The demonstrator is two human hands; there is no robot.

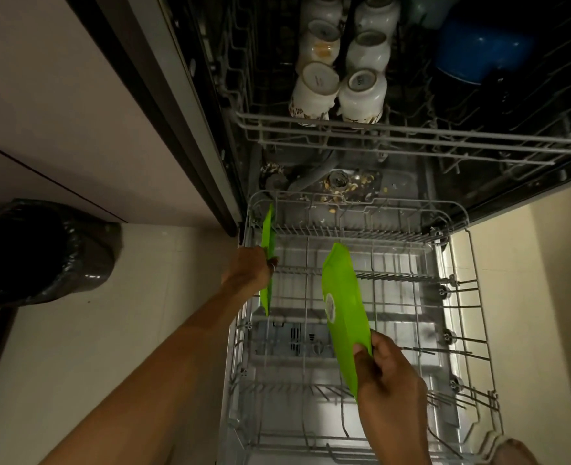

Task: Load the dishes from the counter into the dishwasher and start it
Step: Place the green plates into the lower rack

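The dishwasher stands open with its lower rack point(458, 297) pulled out over the door. My left hand point(248, 271) grips a green plate point(268, 236) held on edge at the rack's left side. My right hand point(389, 374) holds a second green plate point(342, 307), tilted on edge above the middle of the rack. The upper rack point(411, 132) carries several upside-down white cups point(361, 92) and a blue bowl point(478, 48).
A black bin with a bin bag point(39, 253) stands on the floor to the left. Cabinet fronts point(76, 112) run along the left of the dishwasher. Food scraps lie on the tub floor point(344, 186) behind the lower rack. A pale wall is on the right.
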